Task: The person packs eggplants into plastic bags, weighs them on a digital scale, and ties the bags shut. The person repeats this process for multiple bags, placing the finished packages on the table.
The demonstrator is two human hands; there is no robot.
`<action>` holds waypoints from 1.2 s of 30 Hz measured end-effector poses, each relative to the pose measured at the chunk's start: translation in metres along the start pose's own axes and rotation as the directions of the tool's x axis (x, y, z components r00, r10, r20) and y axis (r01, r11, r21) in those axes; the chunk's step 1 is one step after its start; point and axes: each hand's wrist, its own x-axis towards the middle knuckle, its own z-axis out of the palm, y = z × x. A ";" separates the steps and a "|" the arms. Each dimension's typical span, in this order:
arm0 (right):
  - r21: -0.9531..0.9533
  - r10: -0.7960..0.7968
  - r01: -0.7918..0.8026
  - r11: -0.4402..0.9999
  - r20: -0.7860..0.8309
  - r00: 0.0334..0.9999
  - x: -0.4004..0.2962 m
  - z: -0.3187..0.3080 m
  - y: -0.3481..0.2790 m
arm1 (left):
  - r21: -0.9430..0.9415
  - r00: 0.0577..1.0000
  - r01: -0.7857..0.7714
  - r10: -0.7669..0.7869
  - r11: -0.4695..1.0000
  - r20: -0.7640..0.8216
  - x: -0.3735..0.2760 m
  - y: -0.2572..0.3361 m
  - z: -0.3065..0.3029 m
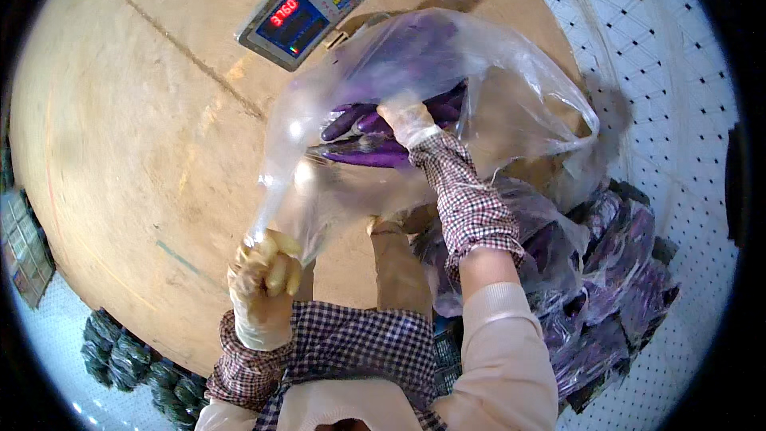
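Observation:
A large clear plastic bag (pixel 526 66) lies spread open in front of me, with purple eggplants (pixel 368 158) inside. My left hand (pixel 266 269), in a pale glove, is closed on the bag's near left edge and pulls it taut. My right hand (pixel 407 117), gloved too, reaches into the bag's mouth over the eggplants; its fingers are partly hidden, so whether it grips one is unclear. Beyond the bag's far left side stands a digital scale display (pixel 293 24) with lit red digits.
Bagged eggplants (pixel 604 311) are piled at the lower right beside my right arm. Several dark green wrapped bundles (pixel 125 353) lie at the lower left on the floor. A crate (pixel 27 245) stands at the far left edge. White dotted flooring (pixel 670 102) runs along the right.

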 end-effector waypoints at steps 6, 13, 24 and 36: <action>0.249 0.162 -0.216 0.944 0.220 0.962 -0.016 -0.011 -0.037 | 0.171 0.989 0.116 -0.130 0.978 0.076 0.010 -0.021 -0.006; 0.880 0.686 -0.124 0.458 -0.261 0.679 -0.132 -0.063 -0.034 | 0.270 0.987 0.126 -0.147 0.954 0.060 0.027 -0.040 0.002; 0.842 0.849 -0.328 0.429 -0.252 0.465 -0.177 -0.028 0.036 | 0.286 0.992 0.030 0.007 0.958 -0.128 0.062 -0.076 -0.015; 0.878 0.597 -0.030 0.477 -0.299 0.745 -0.060 -0.037 0.135 | 0.733 0.832 -0.504 0.484 0.458 0.270 0.120 -0.088 -0.054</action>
